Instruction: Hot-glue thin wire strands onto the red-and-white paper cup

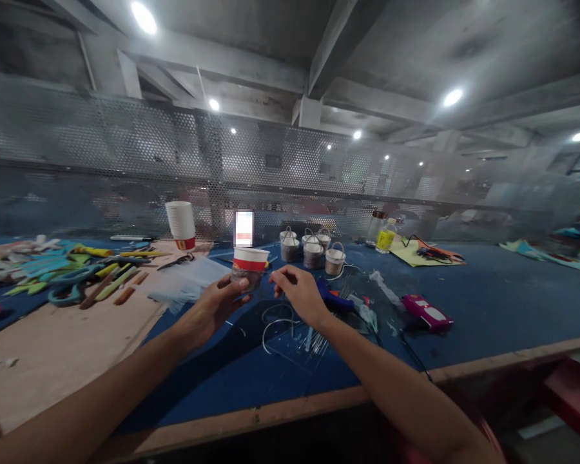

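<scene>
Nearest are the person's forearms (pixel 111 386), reaching over the front edge of the desk (pixel 207 386). The left hand (pixel 215 306) pinches a paper cup (pixel 250 259) by its dark lower part, thumb against fingers, held above the middle of the desk. The right hand (pixel 298 293) is just beside it, fingers curled; whether they pinch anything cannot be told. Small buckets (pixel 312 254) and a cup stack (pixel 180 222) stand toward the back edge.

Bare left hand (pixel 216 301), bare right hand (pixel 300 293), bare forearms (pixel 116 393)
</scene>
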The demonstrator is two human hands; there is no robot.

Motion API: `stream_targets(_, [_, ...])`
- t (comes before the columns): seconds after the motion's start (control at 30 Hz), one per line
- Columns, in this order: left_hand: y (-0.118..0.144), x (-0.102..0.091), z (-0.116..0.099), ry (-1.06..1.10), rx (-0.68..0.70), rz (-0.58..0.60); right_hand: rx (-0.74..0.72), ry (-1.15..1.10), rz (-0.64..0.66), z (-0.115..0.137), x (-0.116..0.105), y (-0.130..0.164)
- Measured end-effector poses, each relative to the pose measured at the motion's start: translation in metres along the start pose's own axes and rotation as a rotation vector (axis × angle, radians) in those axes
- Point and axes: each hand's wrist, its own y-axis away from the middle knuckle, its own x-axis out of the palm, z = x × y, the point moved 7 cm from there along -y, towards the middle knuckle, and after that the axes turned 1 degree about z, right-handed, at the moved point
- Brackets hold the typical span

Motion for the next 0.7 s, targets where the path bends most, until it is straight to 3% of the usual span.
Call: stream_targets(0.7, [0.006, 0.014, 0.000, 0.029, -0.027, 0.142, 0.009, 0.025, 0.005, -0.004, -0.001, 0.000])
